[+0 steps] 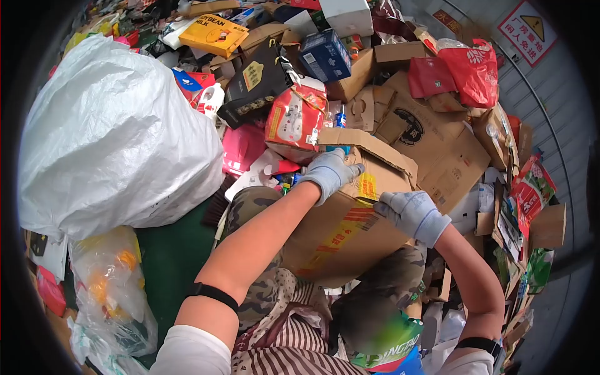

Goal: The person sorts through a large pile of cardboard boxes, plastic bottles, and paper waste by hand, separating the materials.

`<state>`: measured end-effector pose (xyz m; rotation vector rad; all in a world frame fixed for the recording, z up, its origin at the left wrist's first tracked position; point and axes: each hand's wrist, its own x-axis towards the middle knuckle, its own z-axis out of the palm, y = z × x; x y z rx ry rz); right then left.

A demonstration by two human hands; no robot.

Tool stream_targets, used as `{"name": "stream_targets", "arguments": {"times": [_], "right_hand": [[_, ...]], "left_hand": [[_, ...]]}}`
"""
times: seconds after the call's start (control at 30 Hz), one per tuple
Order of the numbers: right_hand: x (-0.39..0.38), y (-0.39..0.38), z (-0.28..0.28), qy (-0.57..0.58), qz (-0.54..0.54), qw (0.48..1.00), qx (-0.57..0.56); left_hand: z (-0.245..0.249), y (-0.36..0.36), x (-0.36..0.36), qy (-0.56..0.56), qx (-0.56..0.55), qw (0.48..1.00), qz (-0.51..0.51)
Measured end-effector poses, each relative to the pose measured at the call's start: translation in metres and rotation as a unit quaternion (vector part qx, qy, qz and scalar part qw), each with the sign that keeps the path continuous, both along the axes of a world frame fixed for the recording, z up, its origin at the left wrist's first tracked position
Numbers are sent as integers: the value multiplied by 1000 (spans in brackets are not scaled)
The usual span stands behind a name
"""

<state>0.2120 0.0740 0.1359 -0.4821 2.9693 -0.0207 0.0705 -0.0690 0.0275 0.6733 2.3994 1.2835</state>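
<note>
A brown cardboard box (331, 231) with yellow and red printed tape (344, 228) rests tilted against my camouflage-clad knees. Its top flap (369, 147) stands raised at the far side. My left hand (331, 173), in a pale knitted glove, grips the box's upper left edge, thumb pointing right along the top. On the right, my gloved right hand (414, 215) is closed at the box's upper right edge, by the taped seam. A thin dark sliver shows at its fingertips; I cannot tell what it is.
A large white woven sack (119, 137) bulges on the left, above a clear plastic bag (115, 287). Piled beyond the box are a red carton (297, 119), a blue box (325, 56) and flattened cardboard (431, 137). A warning sign (528, 31) hangs on the wall.
</note>
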Motion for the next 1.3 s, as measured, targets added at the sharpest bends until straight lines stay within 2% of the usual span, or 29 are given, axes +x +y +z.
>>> {"name": "stream_targets", "arguments": {"times": [0.17,0.33,0.43,0.53,0.67,0.73,0.83,1.07,1.17,1.27,1.3], "right_hand": [[-18,-5,7,-62,14,998,24],[-30,-4,16,-137,1,990,46],[-42,-16,27,-214,-20,966,142],[-51,-27,30,-257,-35,951,170],[-57,-30,35,-303,-46,931,200],[-60,-33,38,-320,-36,922,215],[-57,-18,25,-276,-10,945,176],[-39,-27,28,-288,-45,927,238],[-26,2,23,-314,-49,916,246],[-17,-6,36,-334,-66,882,326],[-17,-6,41,-338,-82,889,297]], "left_hand": [[2,-7,-6,-24,-19,1000,2],[2,-7,-1,15,-12,1000,1],[4,-6,0,20,-28,999,-1],[13,-9,-4,-45,-50,997,-33],[7,-6,0,-18,-52,998,-18],[8,-5,2,-11,-51,999,-10],[15,-9,2,-27,-62,997,-22],[19,-10,5,-4,-77,997,-10],[20,-13,3,-18,-72,997,-18],[17,-9,2,-12,-68,997,-15],[16,-8,4,-5,-62,998,-12]]}}
